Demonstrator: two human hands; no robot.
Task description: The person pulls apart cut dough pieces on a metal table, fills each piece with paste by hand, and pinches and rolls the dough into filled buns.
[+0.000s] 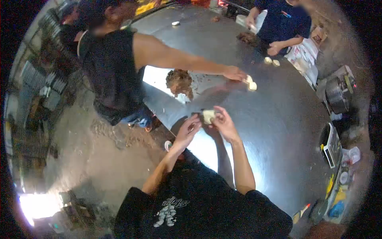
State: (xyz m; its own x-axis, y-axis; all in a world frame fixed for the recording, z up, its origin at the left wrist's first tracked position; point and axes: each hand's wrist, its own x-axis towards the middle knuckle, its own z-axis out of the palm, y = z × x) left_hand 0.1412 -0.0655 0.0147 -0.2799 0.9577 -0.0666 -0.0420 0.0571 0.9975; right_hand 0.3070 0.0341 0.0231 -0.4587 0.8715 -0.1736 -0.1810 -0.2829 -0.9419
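A pale piece of dough (208, 116) is held above the metal table (278, 131), between my two hands. The fingers of my right hand (225, 124) are closed on its right edge. My left hand (188, 130) is just left of the dough, its fingers curved and apart, with nothing visible in them. Past my hands, a brown crumbly heap (179, 83) lies on the metal. Farther off, a co-worker's hand (234, 73) touches pale dough pieces (251, 85) on the table.
A co-worker (107, 67) leans in from the left. Another person (283, 26) stands at the far right, beside two dough pieces (272, 61) and a dark heap (247, 38). A metal pot (336, 95) and a white-edged box (332, 145) line the right edge.
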